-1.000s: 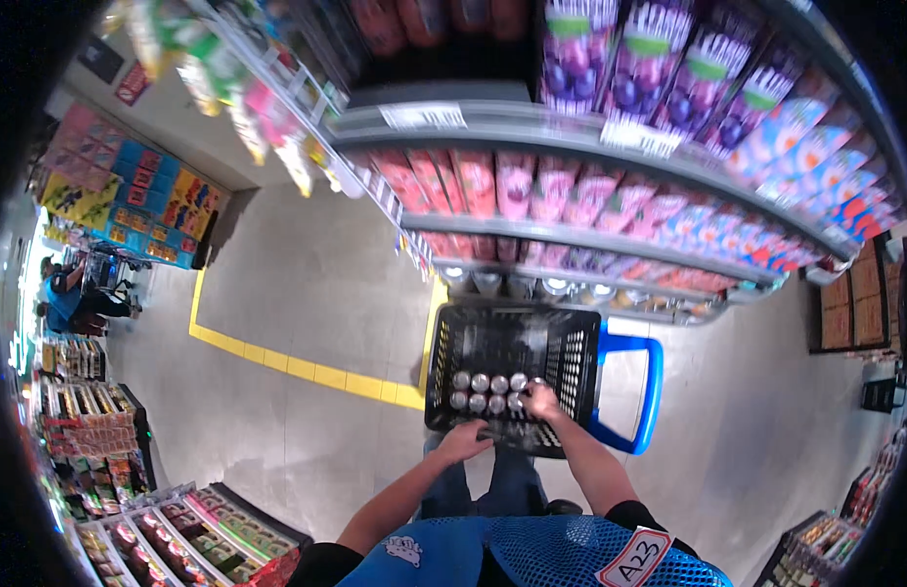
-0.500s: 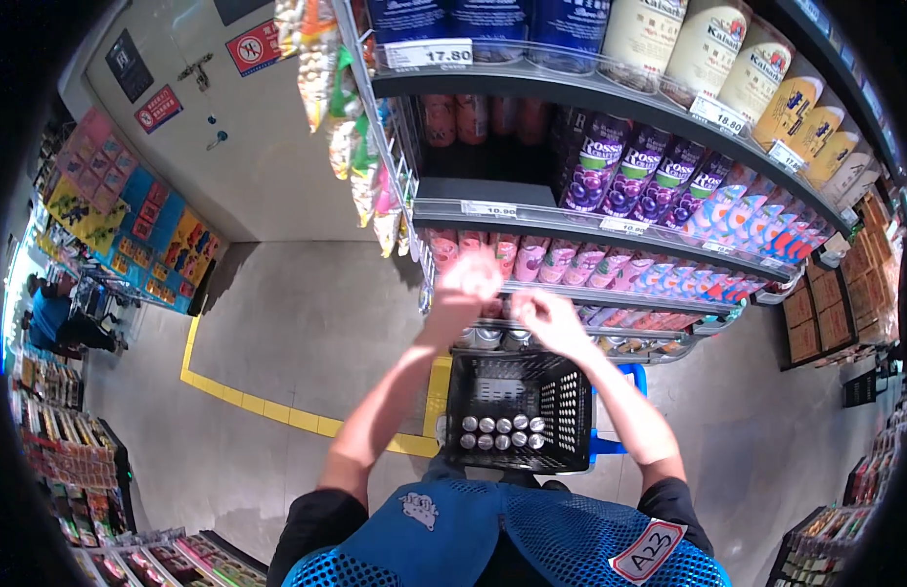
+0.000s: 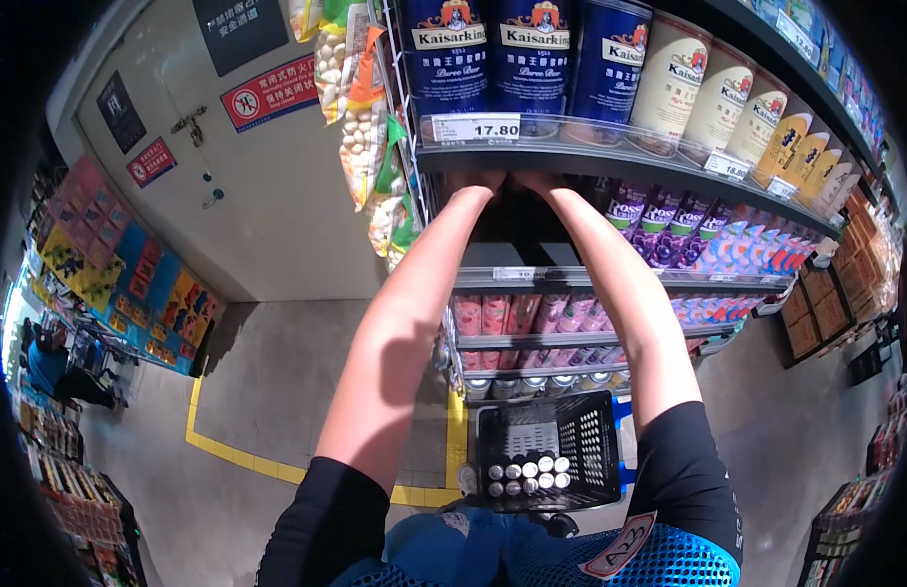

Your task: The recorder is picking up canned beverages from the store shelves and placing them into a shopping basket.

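As both arms stretch forward, the left hand (image 3: 476,183) and the right hand (image 3: 543,183) reach side by side, a little apart, beneath the front edge of an upper shelf (image 3: 580,158). They are in the dark bay near the left end of the middle shelf (image 3: 520,256). Their fingers are hidden in shadow, so I cannot tell whether they are spread or closed, nor what they touch. Purple grape-printed drink cans (image 3: 676,231) stand along the middle shelf to the right of the right hand, lined up behind its front edge. Large blue cans (image 3: 537,73) stand on the upper shelf, above the hands. Low down, a black shopping basket (image 3: 602,440) holds two rows of silver-topped cans (image 3: 530,471) toward its near edge.
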Tool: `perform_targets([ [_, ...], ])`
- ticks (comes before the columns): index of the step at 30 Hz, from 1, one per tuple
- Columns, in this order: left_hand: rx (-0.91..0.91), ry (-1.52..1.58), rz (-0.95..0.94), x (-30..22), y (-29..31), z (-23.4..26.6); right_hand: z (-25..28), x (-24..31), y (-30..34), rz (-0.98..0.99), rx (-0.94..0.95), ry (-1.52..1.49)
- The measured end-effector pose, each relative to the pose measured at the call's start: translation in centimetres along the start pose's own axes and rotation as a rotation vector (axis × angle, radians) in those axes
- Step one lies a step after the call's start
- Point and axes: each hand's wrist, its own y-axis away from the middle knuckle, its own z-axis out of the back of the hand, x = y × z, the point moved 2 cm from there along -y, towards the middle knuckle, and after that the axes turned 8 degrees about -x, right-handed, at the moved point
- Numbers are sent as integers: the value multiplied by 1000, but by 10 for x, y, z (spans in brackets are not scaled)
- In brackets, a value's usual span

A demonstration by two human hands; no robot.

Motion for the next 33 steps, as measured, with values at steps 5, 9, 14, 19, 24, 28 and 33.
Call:
perform_targets([
  [5,-18,34,31,4,-1,3,-8,-2,-13,85,-110,16],
  [9,-27,82,64,7,1,6,-17,4,-14,159,-219,44],
  [14,-23,127,119,8,7,12,-16,-5,-7,240,-337,65],
  [19,14,161,213,13,7,14,-35,-7,-1,295,-411,79],
  [24,-159,31,178,-8,1,14,-25,-20,0,352,-498,120],
  [28,-21,8,320,-13,17,30,-6,1,36,373,-287,209],
  [33,73,53,553,-36,49,69,47,28,77,-41,-35,80],
])
